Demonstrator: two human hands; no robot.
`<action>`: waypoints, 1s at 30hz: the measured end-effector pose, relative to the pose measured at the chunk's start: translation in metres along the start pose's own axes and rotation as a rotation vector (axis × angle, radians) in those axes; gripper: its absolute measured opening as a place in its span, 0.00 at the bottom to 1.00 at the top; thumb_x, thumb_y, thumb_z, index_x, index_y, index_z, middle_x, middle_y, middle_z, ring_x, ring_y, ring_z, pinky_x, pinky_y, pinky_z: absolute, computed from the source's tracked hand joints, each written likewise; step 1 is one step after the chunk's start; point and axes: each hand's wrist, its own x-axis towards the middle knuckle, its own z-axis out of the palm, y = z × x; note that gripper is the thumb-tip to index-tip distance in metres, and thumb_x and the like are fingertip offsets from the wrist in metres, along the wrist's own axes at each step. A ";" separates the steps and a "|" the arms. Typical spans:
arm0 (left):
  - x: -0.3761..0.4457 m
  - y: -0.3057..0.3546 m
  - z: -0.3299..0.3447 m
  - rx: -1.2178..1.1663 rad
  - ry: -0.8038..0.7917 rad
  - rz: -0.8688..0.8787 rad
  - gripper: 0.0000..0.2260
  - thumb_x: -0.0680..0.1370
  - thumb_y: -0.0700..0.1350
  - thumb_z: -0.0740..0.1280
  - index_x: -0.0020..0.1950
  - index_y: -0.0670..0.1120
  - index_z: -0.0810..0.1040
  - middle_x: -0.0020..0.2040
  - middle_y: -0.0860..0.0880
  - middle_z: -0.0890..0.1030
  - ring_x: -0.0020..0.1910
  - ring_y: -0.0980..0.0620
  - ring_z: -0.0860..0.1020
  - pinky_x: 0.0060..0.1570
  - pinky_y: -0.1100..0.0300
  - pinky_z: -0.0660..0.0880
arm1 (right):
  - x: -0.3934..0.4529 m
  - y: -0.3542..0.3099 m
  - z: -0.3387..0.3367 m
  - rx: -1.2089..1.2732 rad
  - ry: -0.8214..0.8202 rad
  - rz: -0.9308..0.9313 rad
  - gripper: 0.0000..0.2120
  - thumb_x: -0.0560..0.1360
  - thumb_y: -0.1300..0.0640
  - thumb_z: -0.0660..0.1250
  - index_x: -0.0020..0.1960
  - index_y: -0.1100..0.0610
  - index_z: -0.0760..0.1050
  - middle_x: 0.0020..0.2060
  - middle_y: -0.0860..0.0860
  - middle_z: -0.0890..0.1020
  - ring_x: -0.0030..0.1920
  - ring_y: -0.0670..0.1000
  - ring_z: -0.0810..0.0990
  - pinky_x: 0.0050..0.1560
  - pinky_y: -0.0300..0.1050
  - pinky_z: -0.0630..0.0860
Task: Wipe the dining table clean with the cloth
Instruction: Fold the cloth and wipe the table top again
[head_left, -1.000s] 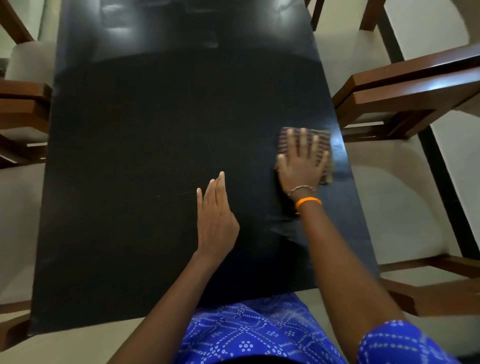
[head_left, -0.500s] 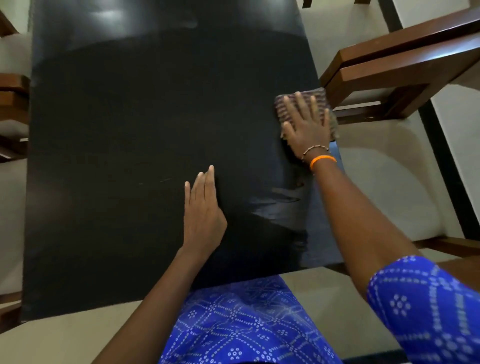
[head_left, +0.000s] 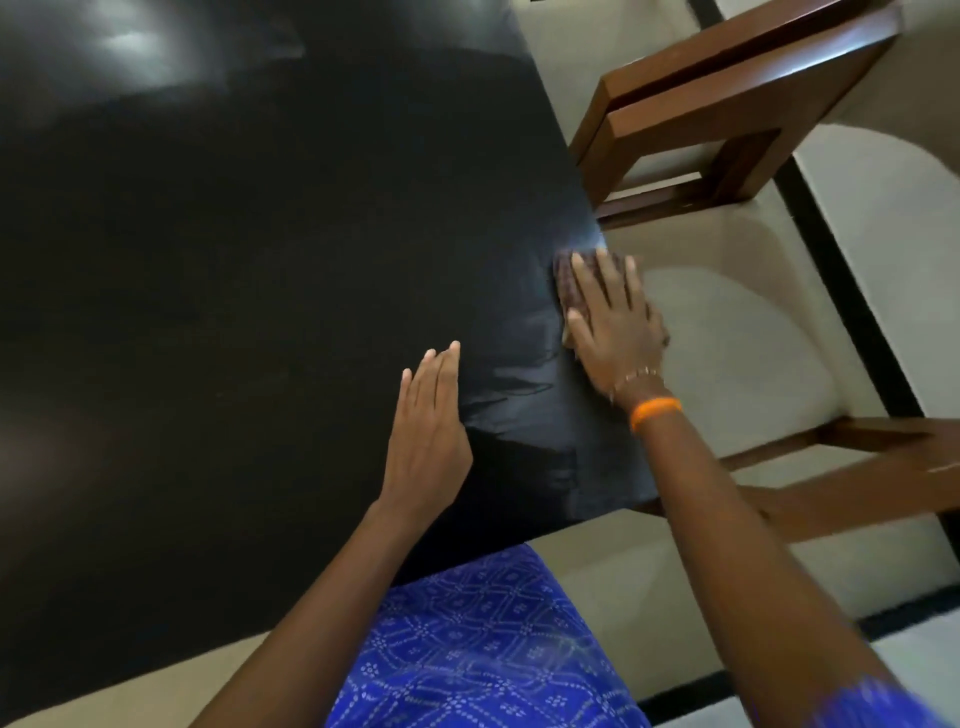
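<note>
- Two wooden chairs flank your right side: one chair (head_left: 727, 104) just beyond the dining table (head_left: 234, 260) at its right edge, another chair frame (head_left: 857, 478) nearer you, past the corner.
- Your right hand (head_left: 615, 322) lies flat, fingers spread, pressing the cloth (head_left: 566, 278) against the table's right edge; nothing is pinched or clasped.
- Only a strip of cloth shows beyond your fingertips and thumb; the rest sits under the palm.
- Your left hand (head_left: 428, 431) rests flat and empty on the tabletop, well apart from the cloth.
- Tabletop is black, glossy, rectangular; damp streaks (head_left: 519, 395) lie between your hands. The cloth looks woven, brownish, blurred.
</note>
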 end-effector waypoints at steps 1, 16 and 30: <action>0.000 0.001 0.001 -0.005 -0.006 0.012 0.33 0.70 0.27 0.55 0.75 0.40 0.55 0.73 0.43 0.63 0.75 0.47 0.56 0.74 0.55 0.46 | -0.036 0.009 0.003 -0.009 -0.006 0.007 0.29 0.77 0.47 0.51 0.76 0.45 0.48 0.77 0.49 0.51 0.77 0.57 0.50 0.68 0.57 0.62; -0.025 -0.028 -0.016 -0.078 -0.019 0.021 0.35 0.69 0.28 0.56 0.75 0.41 0.54 0.75 0.45 0.58 0.76 0.49 0.51 0.74 0.56 0.42 | -0.014 -0.025 0.004 -0.046 -0.047 0.090 0.30 0.77 0.49 0.55 0.76 0.47 0.48 0.77 0.52 0.51 0.77 0.59 0.48 0.73 0.64 0.49; -0.089 -0.067 -0.050 -0.010 0.070 -0.097 0.35 0.68 0.29 0.58 0.75 0.41 0.54 0.75 0.43 0.58 0.76 0.48 0.51 0.74 0.50 0.45 | -0.087 -0.123 0.043 -0.090 -0.065 -0.442 0.27 0.76 0.47 0.55 0.75 0.44 0.55 0.76 0.47 0.57 0.77 0.53 0.52 0.74 0.58 0.48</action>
